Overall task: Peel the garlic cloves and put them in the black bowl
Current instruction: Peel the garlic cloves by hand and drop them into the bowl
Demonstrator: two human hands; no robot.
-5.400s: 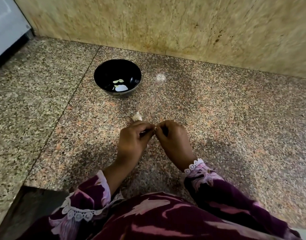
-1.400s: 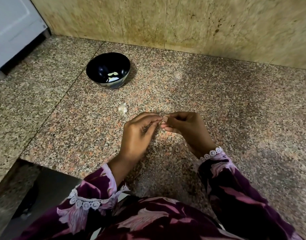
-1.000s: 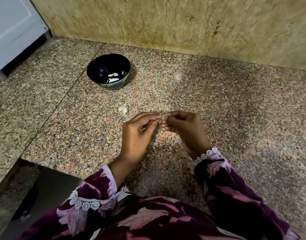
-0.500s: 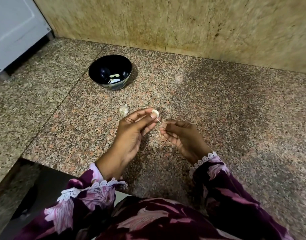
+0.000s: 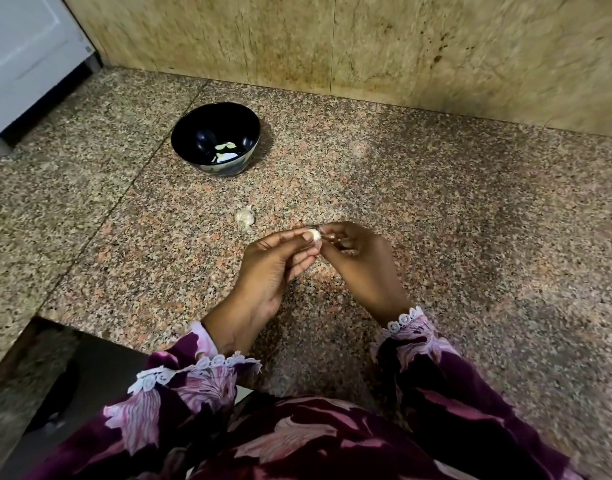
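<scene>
A small pale garlic clove [image 5: 314, 236] is pinched in the left hand [image 5: 275, 268] fingertips, the right hand [image 5: 360, 263] pinching its other side, both nearer the viewer than the glossy round black bowl [image 5: 216, 137] holding peeled cloves [image 5: 225, 150]. A papery garlic piece [image 5: 245, 217] lies on the speckled granite counter [image 5: 436, 209] between bowl and hands.

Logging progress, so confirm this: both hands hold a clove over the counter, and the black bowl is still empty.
The bowl part is wrong. The head view shows the black bowl already holding a few pale pieces. The left hand and right hand do hold a clove over the counter.
</scene>
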